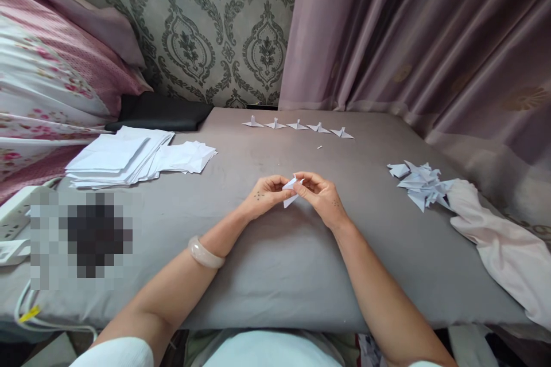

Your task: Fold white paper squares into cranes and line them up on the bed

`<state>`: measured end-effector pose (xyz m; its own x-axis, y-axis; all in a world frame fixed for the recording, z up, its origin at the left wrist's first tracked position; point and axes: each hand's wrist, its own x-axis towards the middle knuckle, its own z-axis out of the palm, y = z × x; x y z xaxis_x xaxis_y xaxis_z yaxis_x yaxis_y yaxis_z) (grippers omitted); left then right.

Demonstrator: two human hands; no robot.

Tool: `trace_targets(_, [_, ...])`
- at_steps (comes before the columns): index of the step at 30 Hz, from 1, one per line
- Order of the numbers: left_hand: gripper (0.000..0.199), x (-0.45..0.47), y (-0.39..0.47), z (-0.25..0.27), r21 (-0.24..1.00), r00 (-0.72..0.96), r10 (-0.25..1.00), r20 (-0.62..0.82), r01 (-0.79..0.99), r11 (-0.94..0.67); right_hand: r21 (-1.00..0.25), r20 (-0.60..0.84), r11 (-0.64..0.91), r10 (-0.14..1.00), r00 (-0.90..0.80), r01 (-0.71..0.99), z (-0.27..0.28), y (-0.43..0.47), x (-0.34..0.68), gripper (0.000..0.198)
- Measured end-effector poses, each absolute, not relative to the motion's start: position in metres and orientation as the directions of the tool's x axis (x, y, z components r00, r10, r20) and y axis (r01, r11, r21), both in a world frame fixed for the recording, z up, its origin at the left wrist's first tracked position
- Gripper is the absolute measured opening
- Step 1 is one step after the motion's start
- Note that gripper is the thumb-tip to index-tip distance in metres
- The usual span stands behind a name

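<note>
A yellow tag (pixel 30 313), too small to read, is circling a white cable (pixel 18 305); white paper sheets (pixel 124 155) are lying stacked on a grey, cloth-covered desk (pixel 275 281). Above it, the bare left hand (pixel 267 193) and bare right hand (pixel 322 196) are gripping one folded white paper piece (pixel 291 201). Pointed white paper shapes (pixel 424 183) are lying heaped at right.

Pinches a folded paper (pixel 290 203) with left hand (pixel 264 198) and right hand (pixel 323 198) over a grey table (pixel 258 281). Wears a pale bracelet (pixel 204 253) on the left arm (pixel 167 289). Has stacked white sheets (pixel 107 153) at left, five folded shapes (pixel 297 125) in a row towards the back, and a pile of folded pieces (pixel 424 183) by a cloth (pixel 499 241) at right.
</note>
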<state>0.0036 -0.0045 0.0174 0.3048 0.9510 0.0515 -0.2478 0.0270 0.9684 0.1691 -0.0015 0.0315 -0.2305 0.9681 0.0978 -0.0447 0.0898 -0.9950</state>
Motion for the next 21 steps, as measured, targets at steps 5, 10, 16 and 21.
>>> trace_targets(5, [0.024, 0.0024, -0.0053, 0.0151, 0.974, 0.362, 0.929, 0.077, -0.228, 0.009, -0.987, 0.162, 0.154, 0.956, -0.244, -0.05, 0.0359, -0.0032, 0.1694, 0.025])
trace_targets(10, [0.027, 0.0027, -0.0047, 0.0132, 0.978, 0.367, 0.922, 0.125, -0.204, -0.051, -0.94, 0.305, 0.333, 0.915, -0.264, 0.07, 0.0393, -0.0045, 0.1709, 0.014])
trace_targets(16, [0.035, 0.0038, -0.0038, 0.0128, 0.964, 0.327, 0.918, 0.225, -0.213, -0.16, -0.872, 0.38, 0.43, 0.896, -0.229, 0.234, 0.0383, -0.003, 0.1745, 0.018])
trace_targets(21, [0.023, 0.0018, -0.0027, 0.0112, 0.96, 0.32, 0.906, 0.278, -0.121, -0.252, -0.762, 0.459, 0.562, 0.82, -0.344, 0.322, 0.0413, -0.0031, 0.1773, 0.019])
